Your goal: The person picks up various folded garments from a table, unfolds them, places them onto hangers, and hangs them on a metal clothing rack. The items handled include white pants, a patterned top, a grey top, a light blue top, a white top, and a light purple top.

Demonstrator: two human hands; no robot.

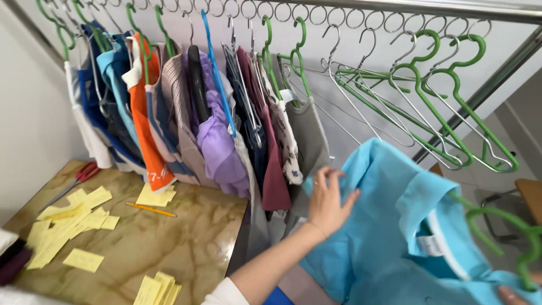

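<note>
My left hand flat on blue shirt, fingers spread, gripping nothing. Shirt hangs on green hanger, right of hand. My right hand at bottom edge, mostly cut off; grip unclear. White label inside collar. Yellow paper slips scattered on table left.

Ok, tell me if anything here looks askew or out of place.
The yellow paper slips lie scattered unevenly over the marbled table, beside a pencil and red-handled scissors. On the rail, the empty green hangers hang tangled and tilted. The left hand touches a blue garment.
</note>
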